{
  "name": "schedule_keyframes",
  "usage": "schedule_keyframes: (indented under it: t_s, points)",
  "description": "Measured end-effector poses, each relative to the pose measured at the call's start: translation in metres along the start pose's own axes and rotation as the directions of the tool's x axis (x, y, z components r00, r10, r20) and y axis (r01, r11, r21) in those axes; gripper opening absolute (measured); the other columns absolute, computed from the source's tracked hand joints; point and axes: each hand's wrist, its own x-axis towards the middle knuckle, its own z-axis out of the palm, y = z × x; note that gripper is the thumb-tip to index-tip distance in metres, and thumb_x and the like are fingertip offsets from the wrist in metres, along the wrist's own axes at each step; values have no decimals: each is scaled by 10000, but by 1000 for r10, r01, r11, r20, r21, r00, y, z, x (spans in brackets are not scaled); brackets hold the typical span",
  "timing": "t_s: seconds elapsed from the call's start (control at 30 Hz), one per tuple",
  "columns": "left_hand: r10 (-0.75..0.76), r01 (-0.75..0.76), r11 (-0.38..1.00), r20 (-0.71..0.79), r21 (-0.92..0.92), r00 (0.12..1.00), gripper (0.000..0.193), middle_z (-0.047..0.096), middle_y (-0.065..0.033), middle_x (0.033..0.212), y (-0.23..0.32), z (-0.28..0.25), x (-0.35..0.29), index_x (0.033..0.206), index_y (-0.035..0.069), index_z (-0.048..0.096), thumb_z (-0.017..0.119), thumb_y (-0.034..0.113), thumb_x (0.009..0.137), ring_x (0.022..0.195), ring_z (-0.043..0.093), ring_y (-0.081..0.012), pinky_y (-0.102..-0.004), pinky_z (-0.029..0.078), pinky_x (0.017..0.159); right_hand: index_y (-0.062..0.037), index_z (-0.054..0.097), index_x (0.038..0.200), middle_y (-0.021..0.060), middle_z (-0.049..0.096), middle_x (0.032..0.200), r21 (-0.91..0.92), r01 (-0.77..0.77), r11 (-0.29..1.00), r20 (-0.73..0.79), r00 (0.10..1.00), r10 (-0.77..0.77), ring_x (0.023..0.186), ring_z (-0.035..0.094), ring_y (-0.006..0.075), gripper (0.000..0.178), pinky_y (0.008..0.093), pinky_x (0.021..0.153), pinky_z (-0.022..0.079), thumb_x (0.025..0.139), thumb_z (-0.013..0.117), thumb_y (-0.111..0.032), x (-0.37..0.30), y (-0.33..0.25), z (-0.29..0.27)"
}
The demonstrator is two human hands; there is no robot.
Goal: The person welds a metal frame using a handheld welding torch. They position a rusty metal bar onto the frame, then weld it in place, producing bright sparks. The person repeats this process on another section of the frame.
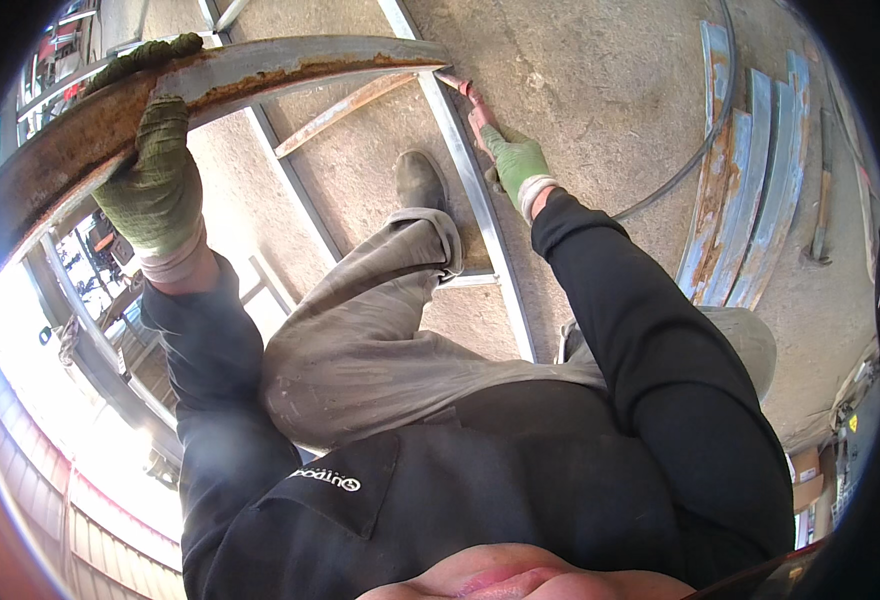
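Note:
My left hand (155, 175), in a green knitted glove, grips a long rusty curved steel bar (260, 70) that arcs from the left edge toward the upper middle. My right hand (510, 160), also in a green glove, holds a thin reddish rod-like tool (460, 88) whose tip meets the end of the curved bar, over a straight grey metal rail (480, 200) of a frame lying on the concrete floor. My bent knee in grey trousers and a dark shoe (418, 180) sit between the two hands.
Several curved, partly rusted steel strips (750, 200) lie on the concrete at the right. A dark cable (695, 150) loops across the floor beside them. More frame rails (290, 170) run under the bar. Bright metal structures fill the lower left.

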Motion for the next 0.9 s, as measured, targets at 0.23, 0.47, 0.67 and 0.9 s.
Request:
schedule_keyframes:
  t_s: [0.23, 0.47, 0.67, 0.9]
  points:
    - [-22, 21, 997, -11, -71, 1000, 367, 722, -91, 1173, 2, 6, 0, 1250, 24, 660, 776, 2, 902, 1076, 684, -193, -345, 524, 1006, -126, 656, 1401, 10, 744, 1117, -31, 14, 999, 0, 1000, -15, 507, 522, 93, 468, 262, 451, 420, 1018, 678, -394, 2, 1, -2]
    - [25, -25, 998, -12, -55, 1000, 371, 726, -104, 1175, 1, 7, 4, 1247, 18, 657, 765, -33, 895, 1076, 689, -196, -341, 529, 999, -121, 688, 1363, 17, 748, 1065, -286, 241, 927, -15, 967, -256, 603, 540, 103, 456, 288, 546, 440, 1024, 655, -425, 0, -5, -25]
    - [-6, 11, 992, 39, -123, 999, 350, 716, -156, 1231, 8, 13, 1, 1306, 10, 642, 704, 27, 962, 1143, 691, -258, -398, 532, 1047, -20, 666, 1356, 95, 734, 1271, -372, 97, 923, -84, 987, -138, 1178, 663, 171, 441, 292, 1008, 478, 1047, 619, -332, -15, -20, -48]
    - [67, -67, 997, -1, -30, 998, 440, 706, -151, 1243, 13, 20, -2, 1315, -14, 625, 788, 137, 935, 1141, 676, -232, -343, 528, 1020, -125, 660, 1399, 17, 712, 918, -448, 185, 875, -76, 967, -243, 540, 515, 98, 501, 289, 478, 419, 1009, 678, -439, -16, -18, -50]
